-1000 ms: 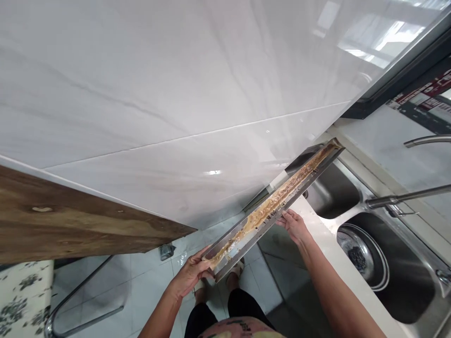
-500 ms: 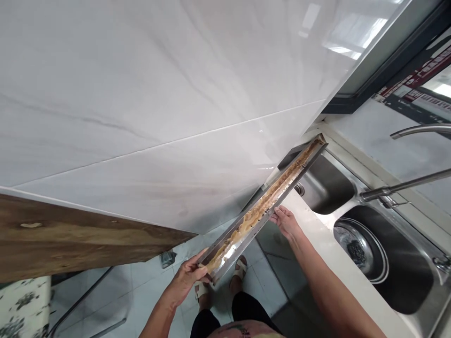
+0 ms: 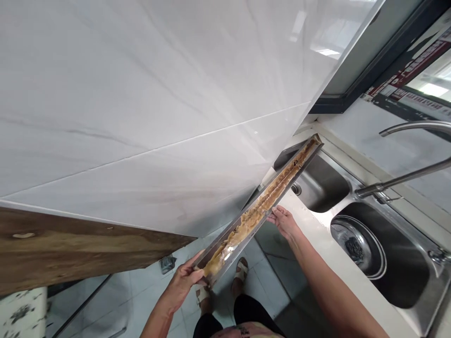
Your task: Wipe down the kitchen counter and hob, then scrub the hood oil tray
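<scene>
A long, narrow metal grease tray (image 3: 243, 226) slants across the view, its channel coated with yellow-brown greasy residue. My left hand (image 3: 185, 277) grips its near end, thumb over the top edge. Along the right edge, about midway, my right hand (image 3: 283, 220) is closed on the tray, with some fingers hidden underneath. The tray's far end reaches over the left basin of the steel sink (image 3: 326, 217). Dark specks lie in the residue near the far end.
A curved steel faucet (image 3: 405, 176) rises behind the sink. A round metal basin with a strainer (image 3: 359, 249) sits in the right bowl. The glossy marbled wall (image 3: 141, 103) stands close on the left, above a wooden board (image 3: 88, 241). A pale counter edge (image 3: 317, 244) runs beside my right arm.
The view has shifted slightly to the right. The tray has tilted a little, so more of its brown residue shows. Both hands keep their hold on it.
</scene>
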